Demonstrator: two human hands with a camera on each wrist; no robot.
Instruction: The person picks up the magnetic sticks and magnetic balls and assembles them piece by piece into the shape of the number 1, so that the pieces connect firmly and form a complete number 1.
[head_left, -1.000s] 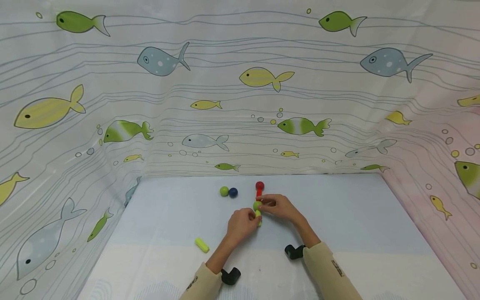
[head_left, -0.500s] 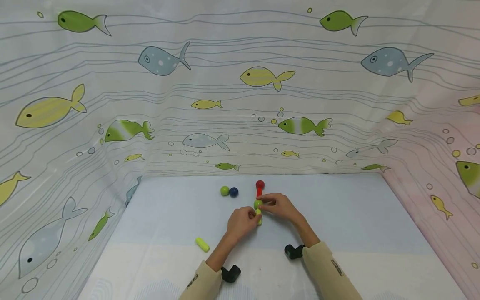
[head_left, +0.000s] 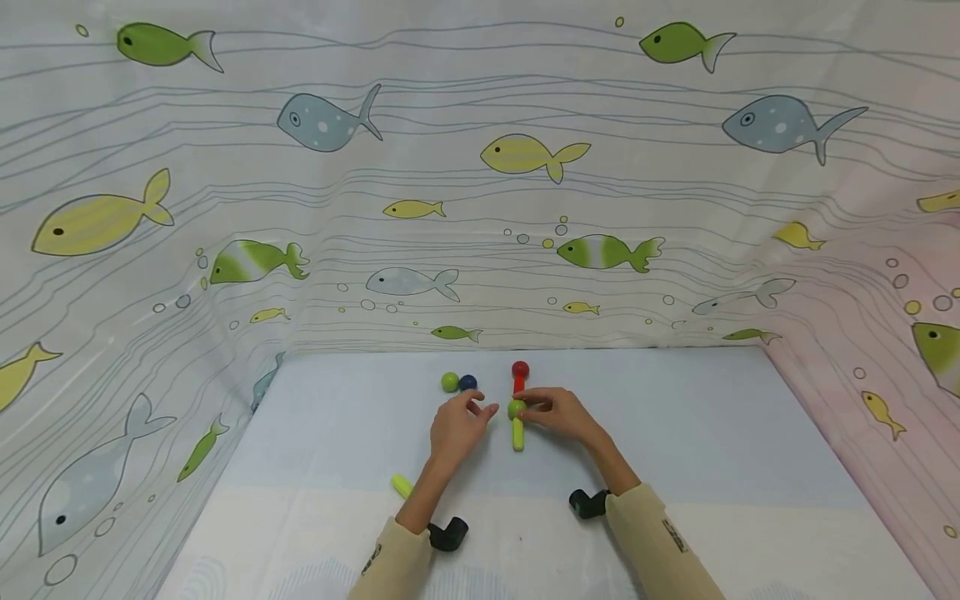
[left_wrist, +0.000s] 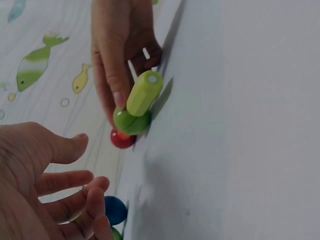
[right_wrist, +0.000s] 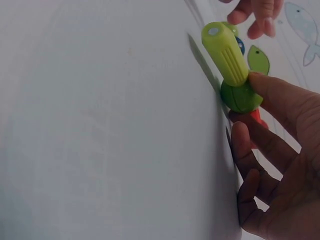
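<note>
My right hand [head_left: 558, 412] pinches a green ball [head_left: 516, 409] between thumb and finger. A ridged yellow-green rod [right_wrist: 226, 55] is joined to that ball on the near side, with a pale round spot on its end. Beyond the ball, a red rod [head_left: 519, 385] leads to a red ball [head_left: 521, 368]; together they form a line on the table. My left hand [head_left: 459, 429] holds nothing, fingers loosely bent and apart from the line, just in front of a dark blue ball [head_left: 468, 382]. Beside the blue one sits a loose green ball [head_left: 450, 382].
A second yellow-green rod [head_left: 401, 484] lies at the left, partly hidden by my left forearm. The white table [head_left: 675, 433] meets a fish-patterned sheet [head_left: 480, 308] at the back and sides. Black camera mounts [head_left: 448, 534] sit on both wrists.
My left hand has let go of the yellow-green rod on the line and moved left toward the blue ball. The right hand keeps its place at the green ball.
</note>
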